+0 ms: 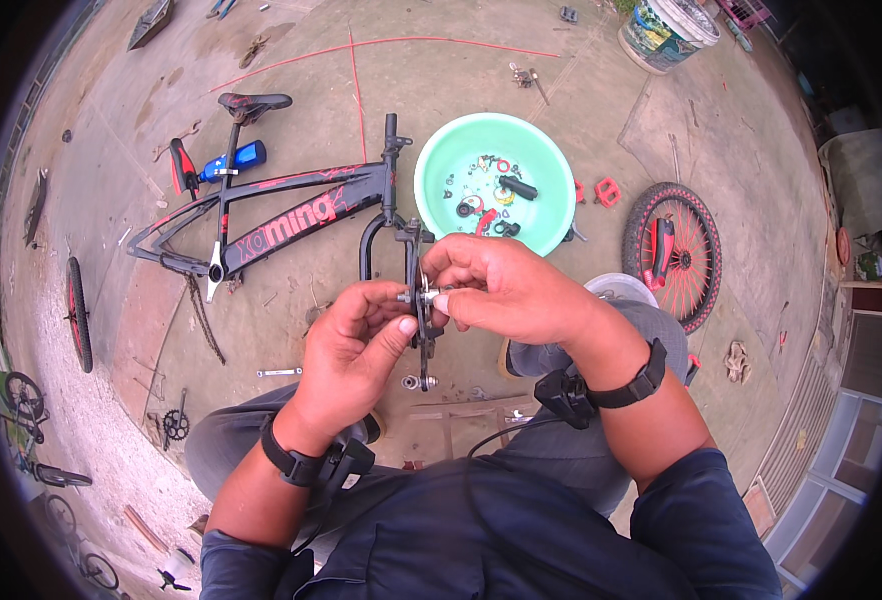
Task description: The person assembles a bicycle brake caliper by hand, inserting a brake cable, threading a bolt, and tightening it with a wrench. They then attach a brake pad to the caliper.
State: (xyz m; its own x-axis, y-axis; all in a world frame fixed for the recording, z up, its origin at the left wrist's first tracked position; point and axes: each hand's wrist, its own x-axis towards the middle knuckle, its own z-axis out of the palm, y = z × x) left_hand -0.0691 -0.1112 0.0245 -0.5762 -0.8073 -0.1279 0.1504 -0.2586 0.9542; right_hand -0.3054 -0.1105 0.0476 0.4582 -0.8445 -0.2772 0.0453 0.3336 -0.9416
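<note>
Between my hands is a black, curved bicycle brake caliper (424, 342), upright, with a silver bolt and nut at its lower end. My left hand (356, 335) grips it from the left, thumb and fingers closed round its side. From the right, my right hand (506, 285) pinches a small silver bolt fitting (431, 296) at the caliper's middle; its far end is hidden by the fingers. Just beyond my hands, a black and red bicycle frame (306, 215) lies on the ground with its fork (368, 245) partly behind the caliper.
A mint-green basin (425, 165) holds small parts. To its right are red pedals (608, 191) and a wheel (629, 240). A wrench (279, 373) and a crank with chainring (176, 424) lie at left. A printed bucket (666, 38) stands at the far right.
</note>
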